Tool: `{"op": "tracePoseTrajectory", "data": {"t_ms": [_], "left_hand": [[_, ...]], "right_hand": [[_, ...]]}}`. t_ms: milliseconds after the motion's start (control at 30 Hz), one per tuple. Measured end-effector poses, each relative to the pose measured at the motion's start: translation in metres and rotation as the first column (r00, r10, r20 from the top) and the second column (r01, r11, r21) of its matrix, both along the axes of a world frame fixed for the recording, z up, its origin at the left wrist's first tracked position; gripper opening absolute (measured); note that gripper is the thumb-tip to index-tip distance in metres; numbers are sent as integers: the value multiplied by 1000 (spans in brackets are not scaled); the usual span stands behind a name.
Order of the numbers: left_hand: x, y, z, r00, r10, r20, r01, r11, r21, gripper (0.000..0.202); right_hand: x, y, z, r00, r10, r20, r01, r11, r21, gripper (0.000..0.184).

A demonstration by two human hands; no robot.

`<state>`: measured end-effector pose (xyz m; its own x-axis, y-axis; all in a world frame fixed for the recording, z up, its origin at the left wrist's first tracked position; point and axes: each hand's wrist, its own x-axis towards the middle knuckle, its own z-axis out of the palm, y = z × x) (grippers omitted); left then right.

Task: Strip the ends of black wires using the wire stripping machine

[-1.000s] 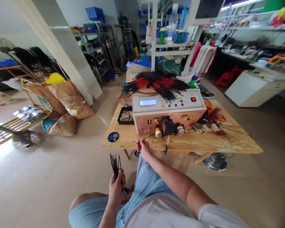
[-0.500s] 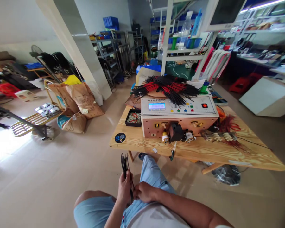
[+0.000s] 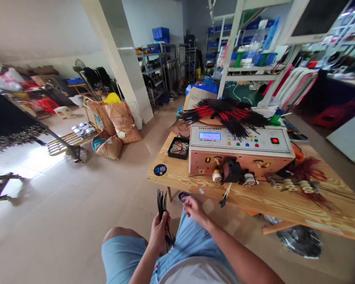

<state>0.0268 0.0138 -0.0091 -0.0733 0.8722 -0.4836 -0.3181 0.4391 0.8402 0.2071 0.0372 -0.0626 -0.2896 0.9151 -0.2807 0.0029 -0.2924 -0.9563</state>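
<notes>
My left hand (image 3: pixel 159 232) is closed round a bunch of short black wires (image 3: pixel 161 203) that stick up above my left knee. My right hand (image 3: pixel 193 208) hovers in front of the wooden table's (image 3: pixel 263 197) near edge, fingers loosely apart, with nothing visible in them. On the table stands a wire cutting machine (image 3: pixel 239 152) with a lit blue display and a red button. A heap of red and black cut wires (image 3: pixel 225 112) lies on top of it. Tweezers or a small tool (image 3: pixel 224 196) hang at the table edge below the machine's outlet.
A black tray of coloured rings (image 3: pixel 179 148) sits left of the machine. Red wire and guide rollers (image 3: pixel 298 183) lie to its right. Brown paper sacks (image 3: pixel 115 126) stand on the floor at left, a pillar (image 3: pixel 121 59) behind. Shelving racks (image 3: pixel 239 51) fill the back.
My right hand came back from the table edge to my left hand, then moved forward again toward the table. The camera has swung left, shifting the table to the right.
</notes>
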Motion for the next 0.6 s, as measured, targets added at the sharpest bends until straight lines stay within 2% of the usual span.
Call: {"op": "tracePoseTrajectory", "data": {"t_ms": [33, 67, 100, 133, 167, 233, 300, 467, 600], "left_hand": [[-1, -1, 3, 1000, 13, 3, -13, 1000, -8, 56], [-2, -1, 5, 1000, 24, 5, -24, 1000, -15, 58], [-3, -2, 7, 1000, 31, 6, -30, 999, -20, 59], [-4, -2, 9, 999, 34, 7, -34, 999, -23, 60], [-5, -2, 9, 999, 38, 7, -37, 999, -21, 61], [-6, -3, 10, 1000, 31, 0, -31, 999, -8, 61], [-7, -4, 9, 1000, 5, -10, -5, 1000, 21, 60], [-9, -6, 7, 998, -47, -30, 49, 996, 70, 57], [-11, -7, 7, 999, -31, -25, 32, 998, 52, 59]], "right_hand": [[9, 14, 3, 976, -201, -78, 202, 979, -3, 33], [19, 29, 8, 905, -387, -175, 388, 921, -35, 41], [29, 43, 14, 802, -528, -279, 523, 847, -97, 48], [39, 56, 21, 694, -619, -368, 605, 778, -167, 53], [48, 68, 29, 608, -659, -443, 640, 737, -219, 54], [62, 84, 42, 494, -671, -552, 661, 703, -263, 52], [69, 93, 51, 442, -651, -617, 662, 701, -266, 47], [64, 94, 53, 416, -641, -645, 642, 710, -291, 43], [60, 97, 51, 444, -672, -593, 713, 665, -221, 45]]}}
